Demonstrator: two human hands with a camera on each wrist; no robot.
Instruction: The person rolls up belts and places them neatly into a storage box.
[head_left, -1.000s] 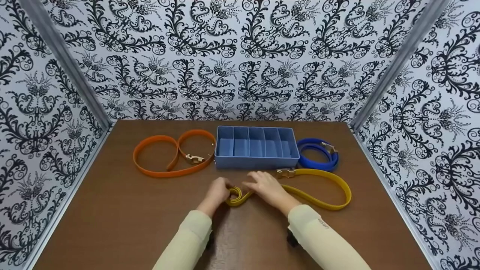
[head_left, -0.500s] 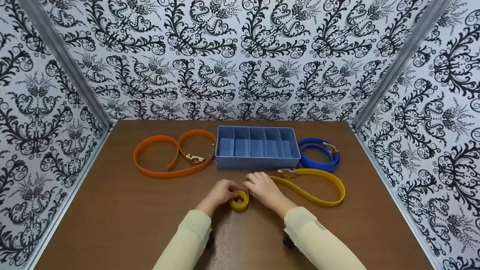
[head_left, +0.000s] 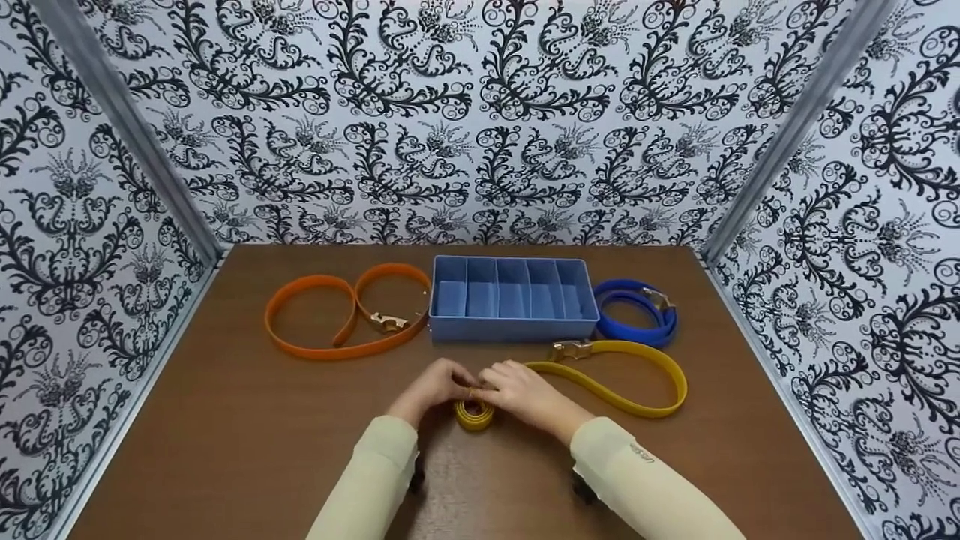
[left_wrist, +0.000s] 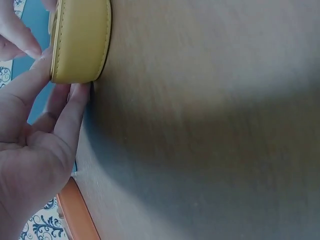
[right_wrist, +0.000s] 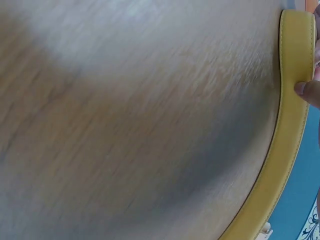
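A yellow belt [head_left: 474, 425] stands on edge on the table, one end rolled into a small coil between the hands. My left hand [head_left: 433, 388] grips the coil from its left and far side; in the left wrist view, its fingers meet the stitched yellow coil [left_wrist: 82, 40]. Close beside it, my right hand [head_left: 525, 391] pinches the band where it runs into the coil. The right wrist view has its thumb [right_wrist: 306, 91] against the yellow strap [right_wrist: 286, 130]. From there the loose part loops out to the right and back to a gold-coloured buckle [head_left: 571, 349].
Behind the hands stands a blue-grey box [head_left: 514, 329] with several compartments. An orange belt [head_left: 330, 353] lies in two loops at its left, and a coiled blue belt [head_left: 634, 334] at its right. Patterned walls [head_left: 480, 150] enclose the table [head_left: 247, 450] on three sides.
The yellow coil has taken up more of the band, and the loose loop at the right has become shorter. My right hand has moved left, close to my left hand.
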